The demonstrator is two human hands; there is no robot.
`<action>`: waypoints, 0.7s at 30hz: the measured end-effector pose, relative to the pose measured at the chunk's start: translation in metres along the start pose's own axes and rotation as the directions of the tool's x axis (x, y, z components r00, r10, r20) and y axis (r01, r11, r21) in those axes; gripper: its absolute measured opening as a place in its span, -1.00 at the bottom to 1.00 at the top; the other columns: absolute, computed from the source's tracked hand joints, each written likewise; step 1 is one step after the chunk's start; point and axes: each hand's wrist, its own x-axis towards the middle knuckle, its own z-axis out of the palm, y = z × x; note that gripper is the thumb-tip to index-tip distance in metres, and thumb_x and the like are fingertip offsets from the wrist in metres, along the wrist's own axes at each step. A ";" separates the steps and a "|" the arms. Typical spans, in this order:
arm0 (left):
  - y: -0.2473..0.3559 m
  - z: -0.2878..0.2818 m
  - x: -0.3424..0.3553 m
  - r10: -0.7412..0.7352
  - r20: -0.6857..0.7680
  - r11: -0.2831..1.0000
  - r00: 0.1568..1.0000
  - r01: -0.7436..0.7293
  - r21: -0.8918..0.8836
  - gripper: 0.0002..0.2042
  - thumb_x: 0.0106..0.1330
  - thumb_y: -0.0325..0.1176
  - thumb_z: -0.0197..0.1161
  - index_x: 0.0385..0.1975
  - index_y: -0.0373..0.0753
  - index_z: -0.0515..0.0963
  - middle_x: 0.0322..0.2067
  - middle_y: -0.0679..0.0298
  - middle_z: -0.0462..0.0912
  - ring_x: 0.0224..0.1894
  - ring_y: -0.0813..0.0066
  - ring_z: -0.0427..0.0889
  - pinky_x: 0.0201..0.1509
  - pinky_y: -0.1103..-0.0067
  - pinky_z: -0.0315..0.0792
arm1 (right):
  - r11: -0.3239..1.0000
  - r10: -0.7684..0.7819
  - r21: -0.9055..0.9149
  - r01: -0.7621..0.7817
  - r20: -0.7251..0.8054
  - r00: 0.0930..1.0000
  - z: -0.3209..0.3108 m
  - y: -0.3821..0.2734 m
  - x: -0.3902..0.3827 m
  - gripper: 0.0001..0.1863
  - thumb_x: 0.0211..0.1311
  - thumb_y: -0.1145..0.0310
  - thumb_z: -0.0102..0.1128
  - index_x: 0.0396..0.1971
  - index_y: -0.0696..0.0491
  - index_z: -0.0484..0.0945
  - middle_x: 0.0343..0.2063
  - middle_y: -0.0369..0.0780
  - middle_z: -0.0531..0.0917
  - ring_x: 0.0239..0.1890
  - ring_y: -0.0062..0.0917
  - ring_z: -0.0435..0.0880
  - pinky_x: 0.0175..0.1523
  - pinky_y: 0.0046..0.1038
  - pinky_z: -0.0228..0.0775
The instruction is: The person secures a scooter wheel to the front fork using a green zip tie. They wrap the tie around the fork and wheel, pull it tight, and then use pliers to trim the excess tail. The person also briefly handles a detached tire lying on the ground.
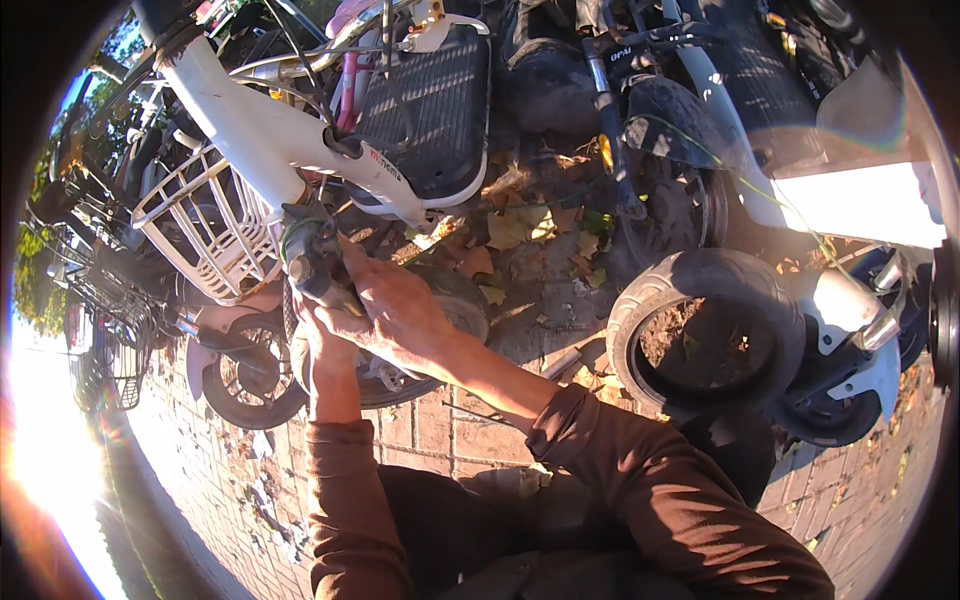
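Observation:
A white e-bike frame [240, 125] runs down from the upper left to a dirty metal fork joint [318, 255], with a thin greenish cable or wire around it. My right hand [398, 308] is closed at the lower part of the joint, index finger up along its side and thumb in front. Just below it my left hand [332, 345] is closed against the underside, its fingers mostly hidden behind the metal and my right hand. A wheel with a black tyre [455, 300] sits under the joint, partly covered by my hands.
A white basket [215, 225] lies left of the joint. On the brick paving [415, 425] to my right rests a loose, worn tyre [640, 345]. Dry leaves [520, 225] lie beyond my hands. Other parked bikes crowd the left and far side; a dark footboard [425, 110] stands ahead.

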 end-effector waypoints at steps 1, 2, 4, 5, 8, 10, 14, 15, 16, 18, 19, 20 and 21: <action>0.002 0.001 -0.001 0.001 0.018 0.999 1.000 -0.001 -0.050 -0.44 0.22 -0.28 0.34 0.21 -0.30 0.36 0.06 0.11 0.55 0.03 0.27 0.57 0.09 0.44 0.47 | 0.999 0.017 -0.040 -0.016 0.023 1.000 0.001 0.000 0.000 -0.47 0.03 0.48 0.22 0.07 0.15 0.38 -0.20 -0.01 0.59 -0.10 -0.04 0.57 -0.01 -0.17 0.43; 0.004 0.004 -0.002 0.006 0.001 0.998 1.000 -0.006 -0.065 -0.48 0.25 -0.29 0.32 0.19 -0.29 0.38 0.03 0.15 0.56 0.00 0.32 0.57 0.06 0.46 0.48 | 0.999 0.009 -0.040 -0.009 0.005 1.000 0.001 -0.001 0.000 -0.51 0.02 0.56 0.19 0.04 0.14 0.41 -0.21 -0.02 0.58 -0.12 -0.04 0.57 -0.02 -0.17 0.43; 0.008 0.010 -0.004 0.021 -0.040 0.997 0.999 -0.024 -0.073 -0.57 0.31 -0.30 0.28 0.15 -0.27 0.42 -0.05 0.22 0.59 -0.06 0.44 0.59 0.00 0.50 0.49 | 0.994 0.072 -0.082 -0.067 0.063 0.995 0.001 -0.004 0.002 -0.43 0.05 0.55 0.16 0.15 0.18 0.35 -0.22 -0.01 0.59 -0.14 -0.04 0.57 -0.04 -0.18 0.43; 0.012 0.009 -0.004 0.019 -0.061 0.987 0.998 -0.009 0.161 -0.59 0.31 -0.32 0.29 0.13 -0.28 0.44 -0.05 0.22 0.60 -0.07 0.44 0.59 0.00 0.50 0.50 | 0.991 0.098 -0.096 -0.090 0.083 0.992 0.001 -0.005 0.003 -0.39 0.06 0.54 0.14 0.20 0.20 0.32 -0.23 -0.01 0.59 -0.15 -0.04 0.57 -0.05 -0.19 0.42; 0.014 0.013 -0.005 0.007 -0.053 0.999 0.999 -0.009 -0.035 -0.61 0.32 -0.33 0.29 0.11 -0.28 0.45 -0.07 0.23 0.60 -0.10 0.44 0.60 -0.03 0.52 0.50 | 0.990 0.117 -0.095 -0.108 0.092 0.989 -0.002 -0.009 0.005 -0.29 0.10 0.52 0.09 0.33 0.23 0.19 -0.25 0.00 0.59 -0.17 -0.04 0.57 -0.06 -0.19 0.41; 0.011 0.011 -0.005 0.011 -0.067 1.000 0.998 -0.010 0.020 -0.62 0.32 -0.34 0.29 0.10 -0.29 0.46 -0.08 0.23 0.60 -0.11 0.45 0.60 -0.04 0.53 0.50 | 0.993 0.087 -0.094 -0.078 0.097 0.992 -0.004 -0.010 0.005 -0.24 0.13 0.51 0.07 0.38 0.24 0.11 -0.26 0.01 0.59 -0.19 -0.04 0.57 -0.07 -0.18 0.40; 0.000 -0.002 0.000 -0.062 -0.039 0.998 0.997 0.062 0.006 -0.49 0.37 -0.08 0.15 0.21 -0.27 0.36 0.06 0.14 0.53 0.02 0.29 0.55 0.10 0.40 0.45 | 0.995 0.069 -0.073 -0.063 0.080 0.994 -0.005 -0.011 0.003 -0.25 0.14 0.50 0.07 0.38 0.24 0.11 -0.24 0.02 0.58 -0.17 -0.04 0.55 -0.06 -0.17 0.39; -0.003 -0.004 0.001 -0.065 -0.013 0.989 0.998 0.062 -0.132 -0.46 0.38 -0.02 0.12 0.22 -0.26 0.34 0.09 0.13 0.51 0.05 0.25 0.53 0.13 0.38 0.43 | 0.997 0.050 -0.067 -0.046 0.058 0.997 -0.005 -0.010 0.003 -0.25 0.14 0.50 0.08 0.38 0.24 0.11 -0.24 0.02 0.58 -0.17 -0.04 0.55 -0.06 -0.17 0.39; -0.007 -0.005 0.002 -0.074 -0.010 0.978 0.997 0.071 -0.199 -0.43 0.39 0.05 0.08 0.23 -0.25 0.33 0.11 0.11 0.49 0.08 0.22 0.52 0.16 0.35 0.42 | 0.997 0.035 -0.064 -0.032 0.048 0.998 -0.005 -0.009 0.002 -0.26 0.14 0.49 0.08 0.37 0.24 0.11 -0.23 0.01 0.57 -0.17 -0.04 0.55 -0.06 -0.17 0.38; -0.013 -0.008 0.002 -0.214 -0.081 0.908 0.974 0.167 -0.385 -0.41 0.38 0.10 0.07 0.22 -0.23 0.34 0.12 0.11 0.48 0.09 0.20 0.50 0.17 0.33 0.42 | 0.999 -0.001 -0.055 0.002 0.020 1.000 -0.005 -0.007 0.001 -0.26 0.15 0.47 0.10 0.37 0.24 0.12 -0.21 0.01 0.58 -0.16 -0.04 0.54 -0.05 -0.16 0.38; -0.014 -0.009 0.002 -0.183 -0.071 0.941 0.981 0.154 -0.301 -0.40 0.37 0.12 0.06 0.22 -0.22 0.34 0.12 0.11 0.48 0.11 0.18 0.50 0.17 0.31 0.41 | 0.999 0.010 -0.050 -0.008 0.053 0.999 -0.006 -0.006 0.001 -0.26 0.15 0.46 0.10 0.37 0.25 0.12 -0.19 0.01 0.58 -0.15 -0.04 0.54 -0.04 -0.16 0.37; -0.015 -0.008 0.001 -0.197 -0.080 0.943 0.977 0.167 -0.287 -0.39 0.37 0.15 0.05 0.21 -0.21 0.35 0.12 0.11 0.48 0.12 0.16 0.49 0.18 0.29 0.41 | 0.999 0.023 -0.048 -0.020 0.064 0.998 -0.007 -0.005 0.001 -0.24 0.15 0.43 0.13 0.37 0.23 0.12 -0.18 0.01 0.58 -0.14 -0.03 0.54 -0.03 -0.17 0.38; -0.014 -0.009 0.001 -0.200 -0.035 0.945 0.979 0.184 -0.271 -0.39 0.37 0.16 0.04 0.22 -0.21 0.35 0.12 0.10 0.48 0.12 0.15 0.49 0.18 0.29 0.41 | 0.997 0.064 -0.046 -0.059 0.114 0.991 -0.008 -0.005 0.002 -0.23 0.15 0.39 0.17 0.38 0.21 0.12 -0.16 0.01 0.58 -0.12 -0.03 0.54 -0.02 -0.17 0.38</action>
